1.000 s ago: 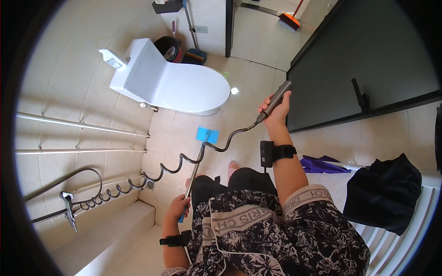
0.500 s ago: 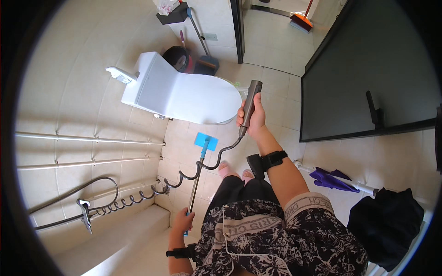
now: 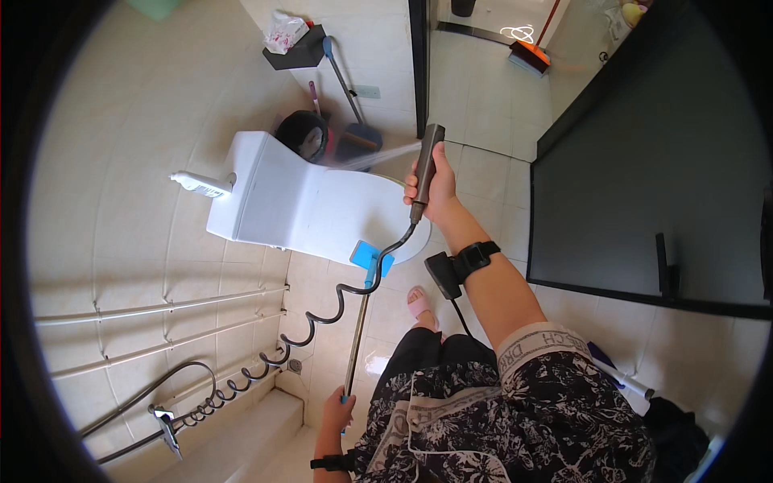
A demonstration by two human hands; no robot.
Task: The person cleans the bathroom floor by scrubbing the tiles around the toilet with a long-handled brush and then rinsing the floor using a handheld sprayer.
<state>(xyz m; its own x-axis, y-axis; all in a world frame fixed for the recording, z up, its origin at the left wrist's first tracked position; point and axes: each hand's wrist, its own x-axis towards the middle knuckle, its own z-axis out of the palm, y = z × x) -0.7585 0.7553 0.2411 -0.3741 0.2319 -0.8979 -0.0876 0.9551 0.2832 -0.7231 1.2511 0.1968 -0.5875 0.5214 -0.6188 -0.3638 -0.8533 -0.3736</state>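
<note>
My right hand [image 3: 440,187] is wrapped around a dark grey handheld sprayer [image 3: 426,167], raised by the front end of the white toilet [image 3: 270,193]. A fine water jet [image 3: 374,158] shoots leftward from its top, toward the corner behind the toilet. From its lower end a coiled black hose [image 3: 339,299] runs down to a wall holder at lower left. Low at the left, my left hand [image 3: 337,408] grips the pole of a long-handled scrubber [image 3: 357,342]. The scrubber's flat blue head [image 3: 372,258] is beside the toilet's near side; whether it touches is unclear.
Behind the toilet stand a dark bin [image 3: 303,135] and a long-handled dustpan [image 3: 359,143]. A white bottle [image 3: 199,184] sits on the tank. Pipes [image 3: 185,304] line the left wall. A dark door [image 3: 644,177] stands at right, and an orange broom [image 3: 530,58] lies beyond the doorway.
A water jet now shows from the sprayer. My right hand has moved slightly up and left. The scrubber head has shifted a little right within the view, nearer the toilet.
</note>
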